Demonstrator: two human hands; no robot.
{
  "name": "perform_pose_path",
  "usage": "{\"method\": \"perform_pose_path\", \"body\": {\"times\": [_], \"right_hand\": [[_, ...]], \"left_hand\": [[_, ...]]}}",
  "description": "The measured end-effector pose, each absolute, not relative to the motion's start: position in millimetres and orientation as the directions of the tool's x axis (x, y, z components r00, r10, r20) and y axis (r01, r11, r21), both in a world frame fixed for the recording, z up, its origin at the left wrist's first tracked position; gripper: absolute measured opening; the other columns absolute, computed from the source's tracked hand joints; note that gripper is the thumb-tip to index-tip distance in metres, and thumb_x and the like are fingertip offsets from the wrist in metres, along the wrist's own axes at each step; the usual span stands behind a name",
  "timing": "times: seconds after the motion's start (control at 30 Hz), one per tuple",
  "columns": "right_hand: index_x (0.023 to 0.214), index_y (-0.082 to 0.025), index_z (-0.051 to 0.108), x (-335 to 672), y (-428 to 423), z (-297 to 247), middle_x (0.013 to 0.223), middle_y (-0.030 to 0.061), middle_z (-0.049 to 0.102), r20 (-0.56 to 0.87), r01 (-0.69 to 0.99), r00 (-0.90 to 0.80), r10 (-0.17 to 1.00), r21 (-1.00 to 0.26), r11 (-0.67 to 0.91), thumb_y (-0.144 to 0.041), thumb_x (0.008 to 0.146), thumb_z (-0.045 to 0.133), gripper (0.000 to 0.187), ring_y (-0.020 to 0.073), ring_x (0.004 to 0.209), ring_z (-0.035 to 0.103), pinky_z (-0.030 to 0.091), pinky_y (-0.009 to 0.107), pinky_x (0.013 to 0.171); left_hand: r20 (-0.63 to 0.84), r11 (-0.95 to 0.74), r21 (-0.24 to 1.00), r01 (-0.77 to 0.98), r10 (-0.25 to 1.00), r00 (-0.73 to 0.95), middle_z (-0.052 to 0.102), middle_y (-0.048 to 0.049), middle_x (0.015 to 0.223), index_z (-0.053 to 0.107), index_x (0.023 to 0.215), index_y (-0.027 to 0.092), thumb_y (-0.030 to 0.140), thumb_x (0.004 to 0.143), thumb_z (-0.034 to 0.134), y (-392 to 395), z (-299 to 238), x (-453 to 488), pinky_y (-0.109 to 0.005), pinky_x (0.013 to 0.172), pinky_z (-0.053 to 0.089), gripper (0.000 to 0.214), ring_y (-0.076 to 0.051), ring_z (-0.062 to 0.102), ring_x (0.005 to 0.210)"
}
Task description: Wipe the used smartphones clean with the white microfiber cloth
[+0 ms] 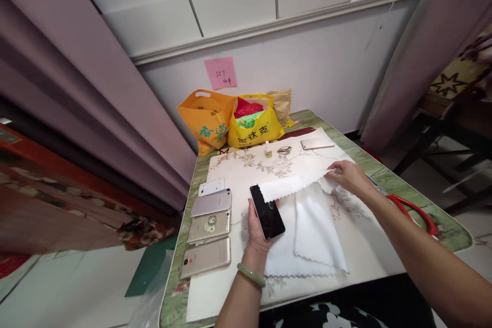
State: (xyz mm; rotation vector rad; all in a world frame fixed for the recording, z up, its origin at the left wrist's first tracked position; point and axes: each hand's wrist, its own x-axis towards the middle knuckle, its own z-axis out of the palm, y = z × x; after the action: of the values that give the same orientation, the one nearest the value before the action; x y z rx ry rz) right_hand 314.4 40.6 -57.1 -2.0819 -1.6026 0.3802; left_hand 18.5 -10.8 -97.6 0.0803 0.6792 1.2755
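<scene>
My left hand (258,228), with a green bangle at the wrist, is closed around a smartphone (269,220) whose black screen faces up. My right hand (348,177) pinches one end of a white cloth (295,187) with scalloped edges. The cloth's other end lies over the upper part of the phone. Beneath and to the right of the phone, more white cloth (321,230) with the same edging lies spread on the table. Whether the two stretches of cloth are one piece I cannot tell.
Several phones (209,253) form a column along the left. Another phone (317,143), a small bottle (268,151) and eyeglasses (284,150) lie farther back. An orange bag (207,120) and a yellow bag (255,130) stand by the wall. Red-handled scissors (413,210) are at right.
</scene>
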Motion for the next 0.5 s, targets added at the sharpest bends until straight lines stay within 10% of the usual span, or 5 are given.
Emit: {"method": "perform_pose_path", "body": {"times": [0.33, 0.5], "right_hand": [[0.096, -0.021, 0.065, 306, 33, -73, 0.074, 0.0052, 0.067, 0.193, 0.813, 0.342, 0.92, -0.551, -0.187, -0.05, 0.08, 0.054, 0.035, 0.0228, 0.068, 0.059, 0.037, 0.03, 0.063], [0.102, -0.021, 0.062, 288, 25, -57, 0.096, 0.0053, 0.069, 0.198, 0.626, 0.434, 0.879, -0.768, -0.136, -0.053, 0.071, 0.068, 0.045, 0.0199, 0.071, 0.06, 0.042, 0.03, 0.065]], "left_hand": [[-0.389, 0.275, 0.384, -0.881, 0.914, 0.116, 0.076, -0.0098, 0.083, 0.071, 0.106, 0.015, 0.066, 0.081, 0.057, -16, -97, 9, -0.036, 0.066, 0.059, 0.059, -0.026, 0.073, 0.073], [-0.429, 0.361, 0.416, -0.835, 0.887, 0.17, 0.076, -0.0115, 0.084, 0.07, 0.109, 0.013, 0.058, 0.083, 0.062, -15, -93, 17, -0.032, 0.065, 0.057, 0.052, -0.026, 0.073, 0.077]]}}
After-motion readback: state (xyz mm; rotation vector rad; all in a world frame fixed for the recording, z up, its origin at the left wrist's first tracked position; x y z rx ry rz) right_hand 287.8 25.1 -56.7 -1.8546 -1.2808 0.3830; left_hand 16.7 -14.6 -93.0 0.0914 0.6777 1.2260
